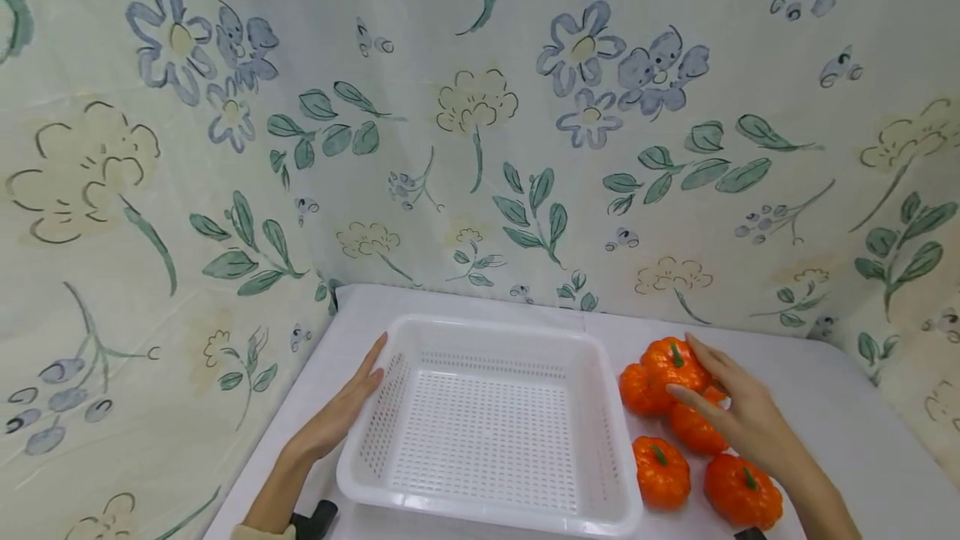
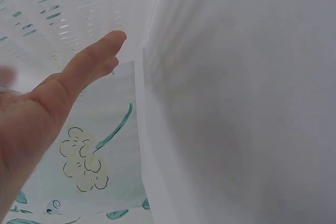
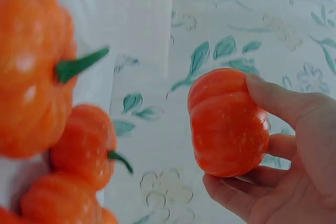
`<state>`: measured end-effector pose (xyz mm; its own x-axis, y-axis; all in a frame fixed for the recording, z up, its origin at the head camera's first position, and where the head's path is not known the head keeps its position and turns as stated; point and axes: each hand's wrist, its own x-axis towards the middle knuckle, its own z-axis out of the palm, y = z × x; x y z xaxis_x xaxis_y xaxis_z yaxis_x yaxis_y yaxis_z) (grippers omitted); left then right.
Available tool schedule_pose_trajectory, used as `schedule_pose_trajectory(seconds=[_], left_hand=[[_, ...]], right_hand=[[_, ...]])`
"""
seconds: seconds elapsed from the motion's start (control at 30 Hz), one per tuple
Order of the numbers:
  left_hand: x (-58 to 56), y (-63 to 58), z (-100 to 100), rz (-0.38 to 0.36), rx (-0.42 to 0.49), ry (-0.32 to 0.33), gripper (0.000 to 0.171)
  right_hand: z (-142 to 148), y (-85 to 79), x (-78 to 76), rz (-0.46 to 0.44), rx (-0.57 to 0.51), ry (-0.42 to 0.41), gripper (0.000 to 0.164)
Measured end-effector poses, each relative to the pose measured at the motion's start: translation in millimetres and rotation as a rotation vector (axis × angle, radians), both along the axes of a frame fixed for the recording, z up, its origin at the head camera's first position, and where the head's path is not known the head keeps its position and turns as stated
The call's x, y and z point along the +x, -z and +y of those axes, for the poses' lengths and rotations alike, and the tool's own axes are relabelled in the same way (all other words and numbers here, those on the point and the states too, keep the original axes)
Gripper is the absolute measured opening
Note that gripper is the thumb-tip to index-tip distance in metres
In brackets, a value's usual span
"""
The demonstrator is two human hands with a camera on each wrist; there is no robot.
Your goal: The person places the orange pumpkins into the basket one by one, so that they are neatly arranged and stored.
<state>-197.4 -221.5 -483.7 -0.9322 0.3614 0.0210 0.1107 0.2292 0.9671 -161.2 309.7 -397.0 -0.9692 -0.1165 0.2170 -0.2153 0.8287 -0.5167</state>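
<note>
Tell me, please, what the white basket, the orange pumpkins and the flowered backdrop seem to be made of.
White basket: moulded plastic, smooth with a slight sheen, judging by its regular perforations.
Orange pumpkins: probably glossy artificial ones, plastic or coated foam, given the bright highlights and uniform colour; the core is hidden.
Flowered backdrop: likely printed fabric, fairly matte, with soft ripples, though thin plastic sheeting is possible.

Beige left sleeve [image 1: 258, 532], black wrist-worn device [image 1: 321, 517]
</note>
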Motion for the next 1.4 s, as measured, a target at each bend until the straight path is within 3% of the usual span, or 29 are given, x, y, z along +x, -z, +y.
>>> schedule_pose_trajectory(seconds=[0.33, 0.67, 1.0, 1.23, 1.4], left_hand=[[-0.3, 2.8, 2, 0.001, 0.019, 0.004, 0.061], [-1.5, 2.8, 8, -0.008, 0.007, 0.004, 0.061], [-0.2, 2.5, 8, -0.003, 0.009, 0.009, 0.061], [0.5, 1.5, 6, -0.008, 0.015, 0.008, 0.061], [3.5, 1.3, 2, -0.007, -0.002, -0.015, 0.061]], right_hand=[[-60, -12.3, -15.4, -0.05, 0.02, -0.152, 0.083], [-98, -14.0, -27.8, -0.064, -0.021, -0.291, 0.081], [-130, -18.7, -48.4, -0.107, -0.056, -0.481, 0.078], [-159, -19.8, -62.2, -0.187, -0.067, -0.574, 0.077], [-187, -10.3, -75.8, -0.264, -0.102, -0.673, 0.073]])
